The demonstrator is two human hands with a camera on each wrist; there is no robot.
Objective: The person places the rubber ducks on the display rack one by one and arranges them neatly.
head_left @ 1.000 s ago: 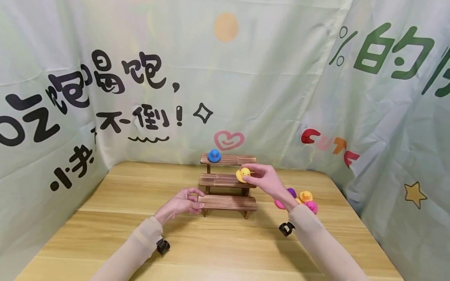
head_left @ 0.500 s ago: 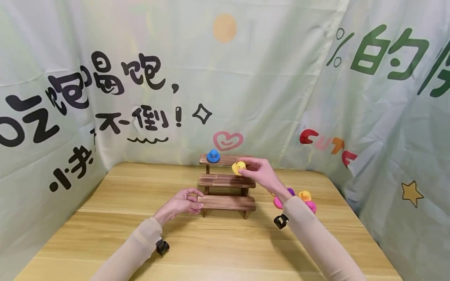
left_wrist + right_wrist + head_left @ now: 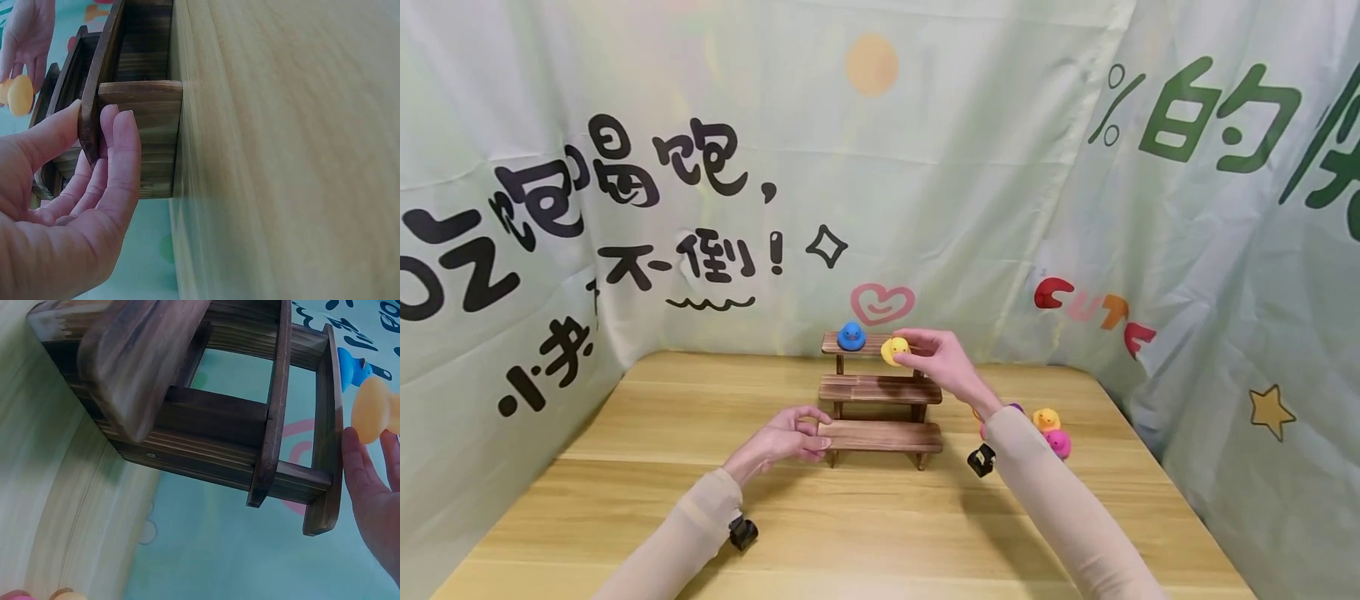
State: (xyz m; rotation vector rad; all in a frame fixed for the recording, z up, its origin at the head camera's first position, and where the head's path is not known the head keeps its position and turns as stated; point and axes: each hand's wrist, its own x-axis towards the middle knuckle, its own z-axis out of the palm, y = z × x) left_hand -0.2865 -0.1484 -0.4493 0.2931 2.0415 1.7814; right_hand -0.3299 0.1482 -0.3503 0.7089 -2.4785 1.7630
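A three-tier wooden stand holds a blue duck at the left of its top tier. My right hand pinches a yellow duck between thumb and fingers, in front of the top tier and right of the blue one. In the right wrist view the yellow duck is beside the top board; whether it touches the board I cannot tell. My left hand grips the left end of the lowest tier, thumb on one face and fingers curled behind it, as the left wrist view of the hand shows.
Several ducks, among them an orange one and a pink one, lie on the wooden table right of the stand, partly behind my right forearm. A printed cloth hangs behind and at both sides.
My right hand has carried the yellow duck up and to the left, from the middle tier to the top tier's height. The left hand keeps its grip. The head view has shifted slightly.
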